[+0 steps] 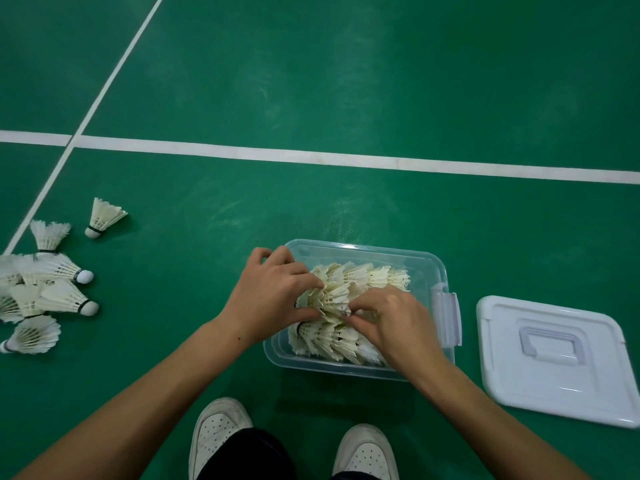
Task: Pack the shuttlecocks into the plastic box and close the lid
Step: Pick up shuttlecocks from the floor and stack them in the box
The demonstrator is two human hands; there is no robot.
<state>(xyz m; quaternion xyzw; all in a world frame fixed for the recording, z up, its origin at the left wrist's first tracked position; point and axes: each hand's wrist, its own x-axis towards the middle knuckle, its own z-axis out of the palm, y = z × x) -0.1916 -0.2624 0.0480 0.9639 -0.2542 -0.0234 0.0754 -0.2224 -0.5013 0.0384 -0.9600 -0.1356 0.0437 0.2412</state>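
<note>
- Clear plastic box (420, 263) is sitting on the green floor (346, 81), open at the top and holding rows of white shuttlecocks (367, 275) lying on their sides and nested into one another.
- Those rows are running roughly left to right across the box; the feather skirts are showing on top, and dark-banded cork ends are peeking out at the left of the rows.
- One shuttlecock (334, 297) is lying on top of the rows in the middle of the box, between both hands, its long axis also about left to right.
- Left hand (273, 292) is reaching over the box's left edge, fingers curled and pinching the left side of that shuttlecock.
- Right hand (398, 323) is coming in over the near right part of the box, fingertips bunched and pinching the feathers at its right side.
- White lid (554, 358) is lying flat on the floor just right of the box, handle side up.
- Loose shuttlecocks (52, 292) are lying in a pile on the floor well to the left, pointing various ways.
- White shoes (218, 431) are showing at the bottom edge.
</note>
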